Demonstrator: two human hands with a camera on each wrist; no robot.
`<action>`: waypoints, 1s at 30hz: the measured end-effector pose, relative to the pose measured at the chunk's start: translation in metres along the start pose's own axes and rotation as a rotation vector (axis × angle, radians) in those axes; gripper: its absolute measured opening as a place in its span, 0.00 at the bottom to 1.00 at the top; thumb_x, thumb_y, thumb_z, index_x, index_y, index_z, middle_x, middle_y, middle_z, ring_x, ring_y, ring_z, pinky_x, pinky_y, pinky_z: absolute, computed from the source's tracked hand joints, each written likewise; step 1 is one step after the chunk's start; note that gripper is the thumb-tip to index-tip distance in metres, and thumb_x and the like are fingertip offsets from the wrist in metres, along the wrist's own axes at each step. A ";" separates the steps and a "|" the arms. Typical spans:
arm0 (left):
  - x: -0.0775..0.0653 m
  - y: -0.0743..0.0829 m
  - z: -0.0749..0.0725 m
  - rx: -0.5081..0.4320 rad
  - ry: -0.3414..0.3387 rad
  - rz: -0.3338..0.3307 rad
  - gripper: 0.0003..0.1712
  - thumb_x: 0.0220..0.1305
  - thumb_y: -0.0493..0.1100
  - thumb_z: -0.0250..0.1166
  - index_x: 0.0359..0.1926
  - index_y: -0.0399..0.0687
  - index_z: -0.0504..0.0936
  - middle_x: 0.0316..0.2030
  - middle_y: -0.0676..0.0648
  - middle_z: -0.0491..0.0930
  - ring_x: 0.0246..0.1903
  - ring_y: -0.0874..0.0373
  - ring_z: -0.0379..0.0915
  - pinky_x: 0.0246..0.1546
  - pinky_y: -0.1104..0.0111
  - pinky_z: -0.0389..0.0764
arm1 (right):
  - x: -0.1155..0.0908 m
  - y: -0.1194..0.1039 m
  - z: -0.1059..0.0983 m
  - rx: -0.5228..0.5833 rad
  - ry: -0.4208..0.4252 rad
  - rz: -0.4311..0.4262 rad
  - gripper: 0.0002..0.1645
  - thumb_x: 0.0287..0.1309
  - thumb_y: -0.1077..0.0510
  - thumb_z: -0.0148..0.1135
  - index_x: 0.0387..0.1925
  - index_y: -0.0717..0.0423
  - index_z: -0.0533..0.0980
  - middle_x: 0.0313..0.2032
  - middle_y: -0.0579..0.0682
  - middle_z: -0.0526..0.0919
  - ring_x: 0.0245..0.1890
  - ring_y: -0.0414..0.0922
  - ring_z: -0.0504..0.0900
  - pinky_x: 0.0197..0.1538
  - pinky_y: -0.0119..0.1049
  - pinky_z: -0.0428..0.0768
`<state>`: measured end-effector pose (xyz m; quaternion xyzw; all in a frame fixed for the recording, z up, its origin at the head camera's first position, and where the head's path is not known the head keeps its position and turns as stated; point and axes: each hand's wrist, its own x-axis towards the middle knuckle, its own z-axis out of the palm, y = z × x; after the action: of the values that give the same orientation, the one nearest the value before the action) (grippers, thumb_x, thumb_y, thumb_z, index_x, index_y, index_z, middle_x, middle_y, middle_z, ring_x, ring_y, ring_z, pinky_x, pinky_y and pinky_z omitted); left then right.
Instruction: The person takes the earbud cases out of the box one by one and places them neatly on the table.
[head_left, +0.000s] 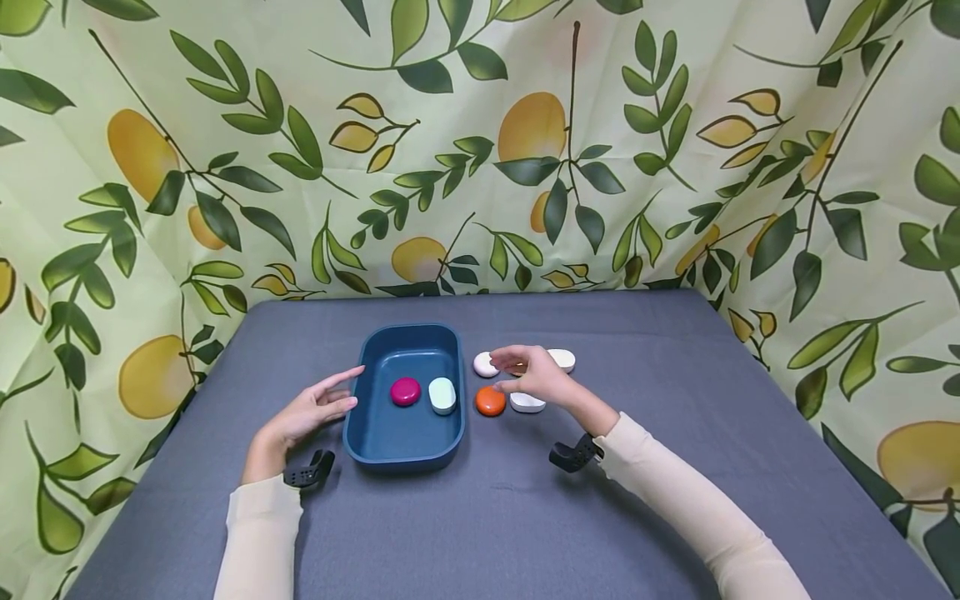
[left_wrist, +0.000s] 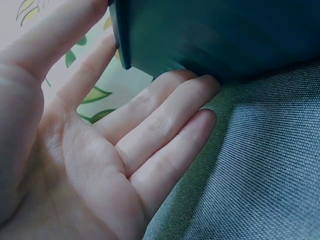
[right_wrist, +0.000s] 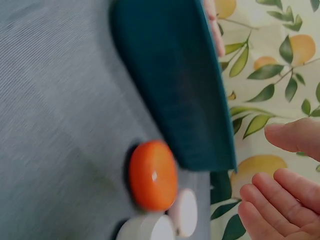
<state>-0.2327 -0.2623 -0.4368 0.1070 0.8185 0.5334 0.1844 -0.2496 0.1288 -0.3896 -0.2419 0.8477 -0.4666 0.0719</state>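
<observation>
My left hand (head_left: 306,418) is at the left side of a dark blue rectangular bin (head_left: 405,450), its thumb and index fingertip at the rim and the other fingers extended by the outer wall. Inside the bin lie a magenta round piece (head_left: 405,392) and a pale mint oblong piece (head_left: 442,396). My right hand (head_left: 543,379) hovers over a small group right of the bin, holding nothing, fingers loosely bent and thumb apart. Nearest are a glossy orange rounded piece (right_wrist: 153,175) and a white oblong piece (head_left: 528,403). A pinkish-white round piece (head_left: 485,364) sits behind, near the fingertips.
Another white oblong piece (head_left: 562,359) shows past the right hand, which partly hides the group. Everything stands on a grey cloth-covered table (head_left: 480,533). A leaf-and-fruit patterned curtain (head_left: 465,192) hangs behind and at both sides. A black band (head_left: 573,454) circles the right wrist.
</observation>
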 end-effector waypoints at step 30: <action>0.000 0.001 -0.001 -0.014 -0.005 0.022 0.39 0.69 0.49 0.59 0.75 0.48 0.53 0.70 0.28 0.59 0.68 0.33 0.61 0.63 0.50 0.74 | 0.070 -0.055 0.066 0.130 -0.112 -0.038 0.30 0.54 0.64 0.68 0.58 0.68 0.72 0.55 0.67 0.80 0.57 0.61 0.78 0.63 0.42 0.78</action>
<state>-0.2333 -0.2630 -0.4356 0.1160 0.8131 0.5410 0.1811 -0.2689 0.0207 -0.3738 -0.2784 0.8056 -0.5076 0.1258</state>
